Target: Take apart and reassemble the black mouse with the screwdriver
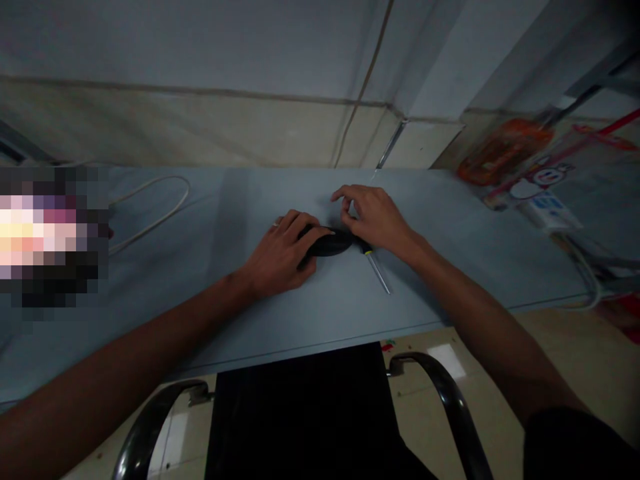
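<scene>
One left hand [285, 253] grips a black thing [330, 245], likely steadying it; the half-open right hand [377, 213] seems empty by a screwdriver [379, 272]; next likely needs care.

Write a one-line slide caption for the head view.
Left hand holds a dark rounded object on a table; right hand beside a screwdriver.

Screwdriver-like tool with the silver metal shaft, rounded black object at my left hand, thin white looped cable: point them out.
Silver-shafted tool [379, 273]: head view, middle of the shaft.
Rounded black object [331, 245]: head view, its uncovered side.
Thin white cable [189, 191]: head view, bend of its loop.
</scene>
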Tool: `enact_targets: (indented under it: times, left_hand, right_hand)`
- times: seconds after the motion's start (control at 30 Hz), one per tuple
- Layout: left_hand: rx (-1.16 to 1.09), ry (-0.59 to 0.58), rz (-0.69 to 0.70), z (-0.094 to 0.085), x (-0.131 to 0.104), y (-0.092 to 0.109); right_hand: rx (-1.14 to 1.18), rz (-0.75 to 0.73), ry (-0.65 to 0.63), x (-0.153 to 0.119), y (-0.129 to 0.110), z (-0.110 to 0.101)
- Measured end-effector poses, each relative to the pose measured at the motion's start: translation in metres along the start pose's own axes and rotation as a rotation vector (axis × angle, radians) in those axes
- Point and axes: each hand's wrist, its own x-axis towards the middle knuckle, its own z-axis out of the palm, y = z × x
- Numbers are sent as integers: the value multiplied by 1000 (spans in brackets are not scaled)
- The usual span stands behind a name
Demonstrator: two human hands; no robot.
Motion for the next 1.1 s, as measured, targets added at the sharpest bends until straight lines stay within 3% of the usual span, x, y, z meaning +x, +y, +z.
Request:
enact_targets:
  times: [0.2, 0.4, 0.53, 0.77, 1.0, 1.1]
  left_hand:
    - [-37, -13, -19, -3, 2, 0]
    - [-267, 30, -73, -3, -1, -3]
    - [-389, -2, -88, -6, -2, -5]
    - [-374, -92, -181, -6, -2, -7]
    - [-334, -77, -120, -4, -3, -10]
    - [-286, -122, -72, -6, -4, -8]
  right_hand:
    - [-46, 125, -31, -2, -4, 9]
    - [-23, 126, -51, -2, 2, 13]
    - [96, 109, 7, -6, 9, 8]
    - [226, -12, 105, -19, 22, -7]
    - [147, 6, 8, -23, 26, 2]
    - [140, 43, -7, -23, 24, 1]
